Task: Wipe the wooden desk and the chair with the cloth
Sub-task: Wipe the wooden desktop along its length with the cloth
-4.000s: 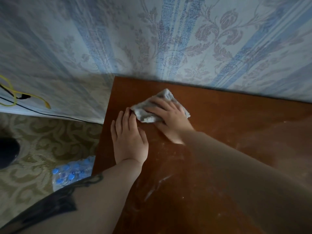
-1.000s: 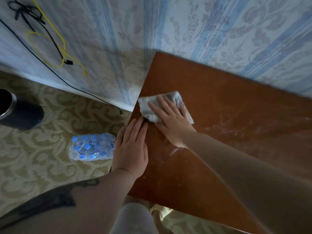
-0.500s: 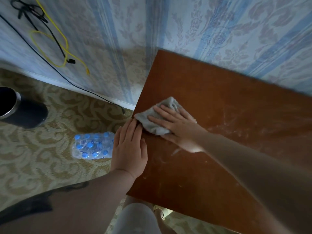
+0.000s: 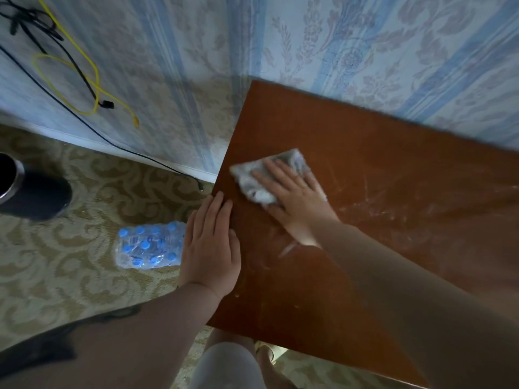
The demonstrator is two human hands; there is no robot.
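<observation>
I see the right hand (image 4: 297, 203) pressing flat on the cloth (image 4: 252, 181), gripping nothing; the left hand (image 4: 210, 245) lies open on the desk (image 4: 379, 169) edge; pushing left may sweep the cloth off.

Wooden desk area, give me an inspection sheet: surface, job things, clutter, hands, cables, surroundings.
Surface: wooden desk, reddish brown, pale dusty streaks right of the cloth.
Job's things: grey cloth lies crumpled near the desk's left edge; chair nothing seen.
Clutter: nothing seen on the desk.
Hands: right hand lies flat on the cloth; left hand lies flat at the desk's left edge, holding nothing.
Cables: yellow cable and black cable hang on the wall.
Surroundings: patterned carpet, pack of water bottles, dark bin, striped wallpaper.
</observation>
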